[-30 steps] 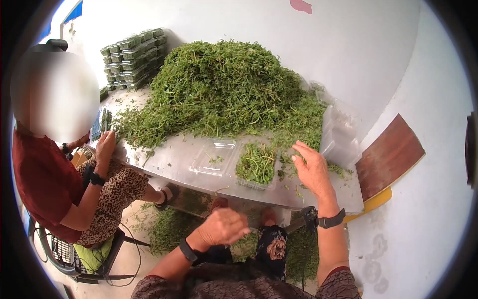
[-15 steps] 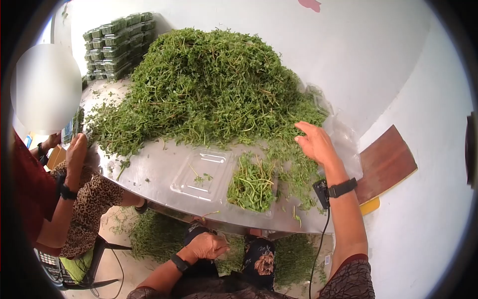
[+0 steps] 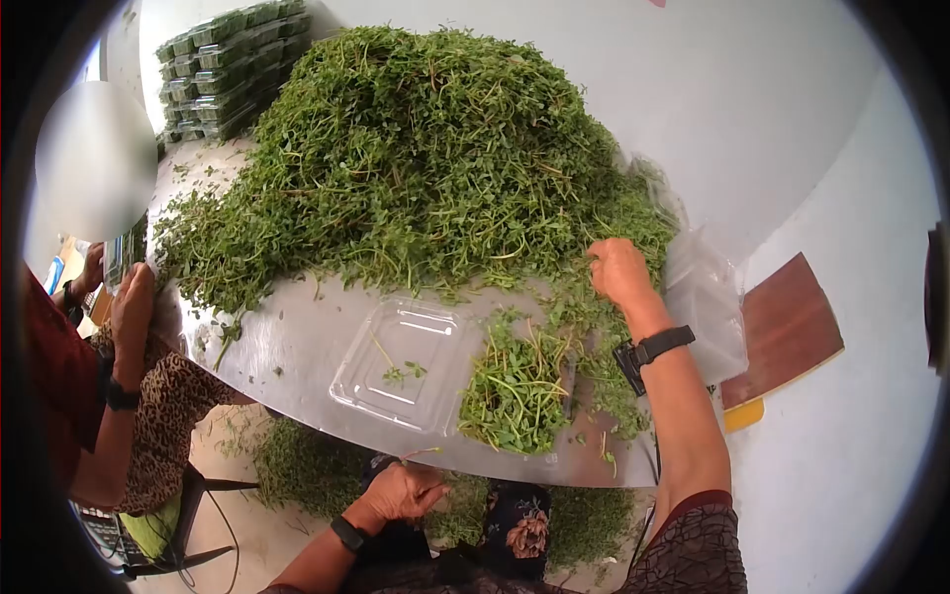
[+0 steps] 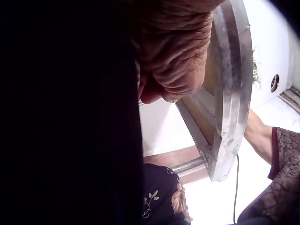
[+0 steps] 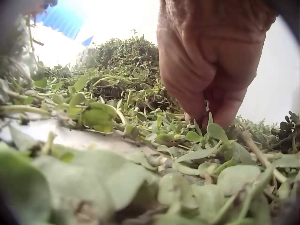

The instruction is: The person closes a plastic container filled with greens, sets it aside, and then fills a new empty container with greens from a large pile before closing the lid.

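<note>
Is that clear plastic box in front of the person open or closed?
Open. The clamshell box lies spread flat on the metal table: its right half is heaped with greens, its left half holds a few sprigs.

Hidden, cropped and blurred parts around the counter (image 3: 297,346)

The right hand (image 3: 618,272) is burying its fingertips in the pile of greens (image 3: 426,148), so what the grip is closing on cannot be told; in the right wrist view near leaves are blurring into pale smears. The left hand (image 3: 401,492) is sitting below the counter edge, fingers curled, contents unseen; the left wrist view is going mostly black, showing only knuckles (image 4: 176,56). The pile's top and the stacked trays (image 3: 213,69) are running off the upper edge. The clear tray (image 3: 401,366) is partly disappearing under greens. The second person at left is being cut by the frame, face blurred.
</note>
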`<state>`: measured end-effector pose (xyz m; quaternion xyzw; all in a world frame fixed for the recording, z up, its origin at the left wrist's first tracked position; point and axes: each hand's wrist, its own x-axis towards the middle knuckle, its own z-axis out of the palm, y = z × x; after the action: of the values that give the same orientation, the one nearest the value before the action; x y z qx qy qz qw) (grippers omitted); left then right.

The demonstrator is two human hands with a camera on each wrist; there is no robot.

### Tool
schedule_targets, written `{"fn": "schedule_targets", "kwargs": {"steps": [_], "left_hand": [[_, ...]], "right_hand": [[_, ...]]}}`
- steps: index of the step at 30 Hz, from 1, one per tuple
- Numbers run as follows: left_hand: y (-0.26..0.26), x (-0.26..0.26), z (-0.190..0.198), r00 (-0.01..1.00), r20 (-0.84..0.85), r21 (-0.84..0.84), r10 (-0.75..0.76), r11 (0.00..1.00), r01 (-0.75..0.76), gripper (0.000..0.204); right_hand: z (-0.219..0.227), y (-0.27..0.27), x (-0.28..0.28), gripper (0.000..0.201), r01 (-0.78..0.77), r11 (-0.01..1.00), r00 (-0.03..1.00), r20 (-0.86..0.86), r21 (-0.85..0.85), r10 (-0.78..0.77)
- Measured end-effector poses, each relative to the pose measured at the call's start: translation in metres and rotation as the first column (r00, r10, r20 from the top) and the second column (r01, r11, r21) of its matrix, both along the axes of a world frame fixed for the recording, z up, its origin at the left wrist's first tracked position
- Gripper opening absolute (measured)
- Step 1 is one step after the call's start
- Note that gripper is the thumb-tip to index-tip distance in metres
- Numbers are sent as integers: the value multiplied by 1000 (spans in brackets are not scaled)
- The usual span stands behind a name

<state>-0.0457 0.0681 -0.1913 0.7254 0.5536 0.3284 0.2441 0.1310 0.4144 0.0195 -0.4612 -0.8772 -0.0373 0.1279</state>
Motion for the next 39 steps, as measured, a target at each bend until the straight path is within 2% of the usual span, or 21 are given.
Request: {"fn": "schedule_targets", "kwargs": {"steps": [2,4,5,6,7,8,10,11,13,14,19,23,31,32,34,35,37,38,39], "left_hand": [[5,-1,2,1000,-6,13,12,1000,-11,24],[6,0,4,1000,-4,18,23,1000,-23,23],[6,0,4,1000,5,21,25,999,-25,22],[6,0,4,1000,14,24,24,999,-24,22],[7,1,3,1000,17,26,21,999,-22,22],[7,1,2,1000,17,17,22,1000,-22,22],[8,3,5,1000,8,-5,28,1000,-28,24],[7,4,5,1000,9,-3,29,1000,-29,24],[8,7,1,999,1,8,42,999,-42,26],[8,8,-1,999,2,10,41,999,-41,26],[9,9,-4,997,-65,-9,31,999,-32,27],[8,10,-4,996,-74,29,52,998,-50,26],[7,10,1,992,-104,13,72,997,-71,25],[7,11,3,992,-98,1,74,997,-74,25],[7,11,6,993,-89,7,74,997,-73,26],[6,11,6,994,-82,17,67,998,-66,26],[7,11,3,994,-86,17,64,998,-62,26],[9,11,2,994,-91,21,57,998,-55,26],[8,11,2,994,-87,20,60,998,-58,26]], "right_hand": [[1,3,3,21,14,999,999,-42,43,-13],[2,1,11,20,-65,987,973,-211,147,95],[4,1,12,20,-66,987,973,-208,147,96],[12,-6,13,19,17,998,937,-348,-58,-36],[20,-14,14,19,71,961,872,-452,-268,-191],[28,-23,15,19,74,961,873,-448,-267,-192],[43,-41,18,16,-55,913,738,-632,-405,-235],[49,-45,20,16,-55,914,739,-631,-403,-234],[62,-54,27,17,-199,868,671,-709,-455,-218],[69,-62,28,17,-197,869,672,-708,-453,-217],[97,-104,25,20,-364,818,551,-811,-446,-197],[109,-130,22,23,-435,772,543,-819,-463,-185],[103,-174,10,31,-602,585,495,-829,-543,-260],[99,-175,8,31,-603,580,498,-827,-547,-261],[86,-176,1,30,-564,526,596,-755,-636,-274],[82,-177,-2,30,-566,520,597,-753,-639,-275],[74,-180,-7,30,-450,497,762,-609,-741,-218],[69,-182,-9,30,-384,554,816,-552,-739,-171],[69,-187,-10,30,-383,552,819,-549,-741,-169]]}}
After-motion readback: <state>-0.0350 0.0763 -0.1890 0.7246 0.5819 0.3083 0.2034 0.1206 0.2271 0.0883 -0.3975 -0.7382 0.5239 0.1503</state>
